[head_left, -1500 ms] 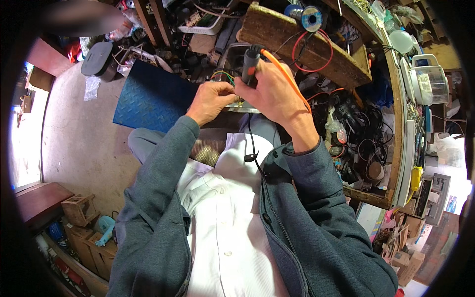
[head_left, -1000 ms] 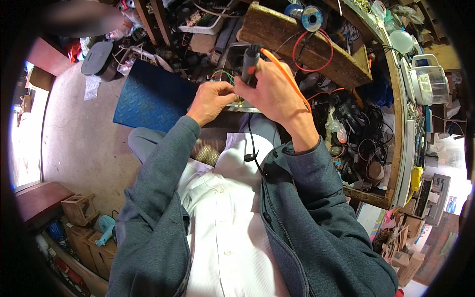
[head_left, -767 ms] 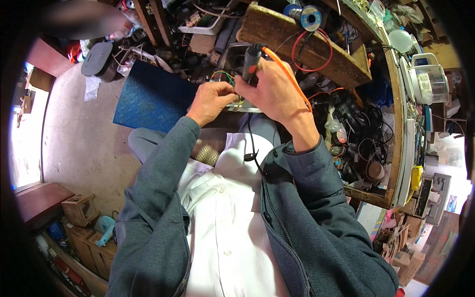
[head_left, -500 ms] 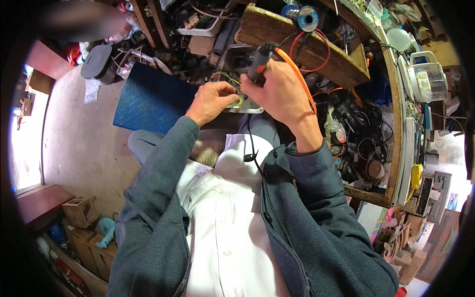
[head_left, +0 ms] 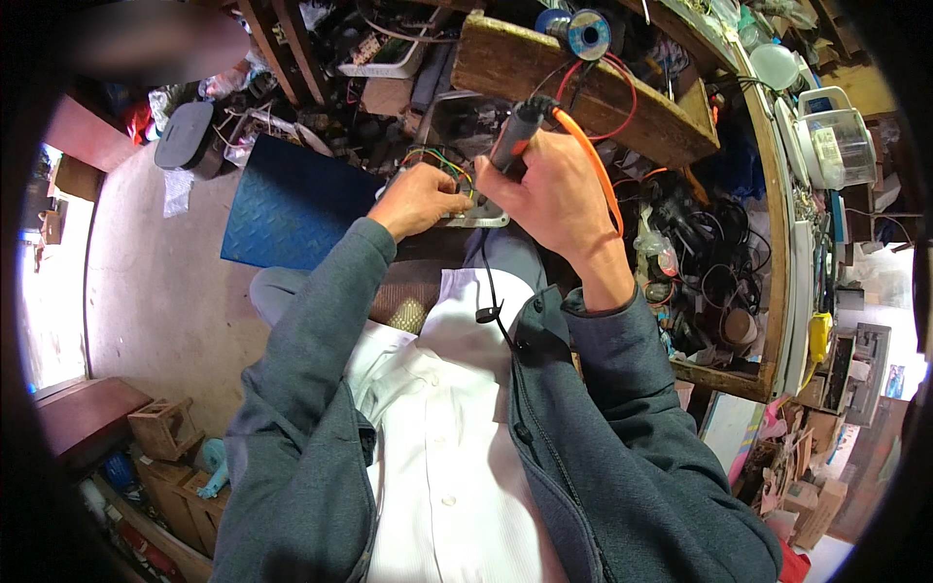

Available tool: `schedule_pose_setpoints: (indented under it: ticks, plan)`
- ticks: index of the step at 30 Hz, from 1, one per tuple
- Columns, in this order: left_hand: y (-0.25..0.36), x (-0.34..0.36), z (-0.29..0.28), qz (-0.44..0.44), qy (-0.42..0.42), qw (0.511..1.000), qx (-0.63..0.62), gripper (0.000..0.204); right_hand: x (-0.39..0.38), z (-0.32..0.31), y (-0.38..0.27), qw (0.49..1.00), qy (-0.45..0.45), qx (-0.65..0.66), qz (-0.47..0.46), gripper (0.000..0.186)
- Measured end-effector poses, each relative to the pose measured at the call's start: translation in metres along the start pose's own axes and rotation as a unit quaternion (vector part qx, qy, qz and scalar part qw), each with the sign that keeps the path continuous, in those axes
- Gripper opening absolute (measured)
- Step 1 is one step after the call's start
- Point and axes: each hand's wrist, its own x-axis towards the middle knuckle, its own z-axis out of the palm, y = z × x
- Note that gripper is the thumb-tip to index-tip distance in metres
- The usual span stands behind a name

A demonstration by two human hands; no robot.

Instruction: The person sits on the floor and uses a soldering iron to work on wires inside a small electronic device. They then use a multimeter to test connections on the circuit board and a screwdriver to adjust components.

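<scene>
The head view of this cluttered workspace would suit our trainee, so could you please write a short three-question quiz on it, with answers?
1. Multiple choice: what does the right hand grip?
A) a wire spool
B) a dark-handled tool
C) a clear plastic container

2. True or false: in the picture, the blue textured panel lies to the left of the left hand.

3. Short answer: what colour is the thick cord that curves down over the right hand?

Key: 1. B; 2. True; 3. Orange.
</scene>
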Motion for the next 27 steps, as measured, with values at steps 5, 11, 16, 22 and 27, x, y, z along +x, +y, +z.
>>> schedule_pose_setpoints:
  ticks: [5,11,16,22,27]
  plan:
    - [-0.001,0.001,0.001,-0.017,-0.010,0.999,-0.025,0.033,-0.003,0.007,0.006,1.000,-0.003,0.001,0.006,0.023]
    - [0.007,-0.007,-0.002,-0.021,-0.014,0.994,-0.102,0.028,-0.003,0.017,0.012,1.000,-0.001,0.023,-0.001,0.023]
    - [-0.001,-0.007,0.000,0.024,0.003,0.998,-0.062,0.029,-0.003,0.024,0.016,1.000,-0.007,0.013,-0.026,0.022]
    - [0.002,-0.009,-0.001,0.019,0.003,0.998,-0.058,0.030,-0.002,0.026,0.016,0.999,-0.018,0.016,-0.040,0.021]
    - [0.000,-0.008,0.000,0.009,0.009,0.998,-0.054,0.031,-0.001,0.026,0.015,0.999,-0.026,0.017,-0.040,0.022]
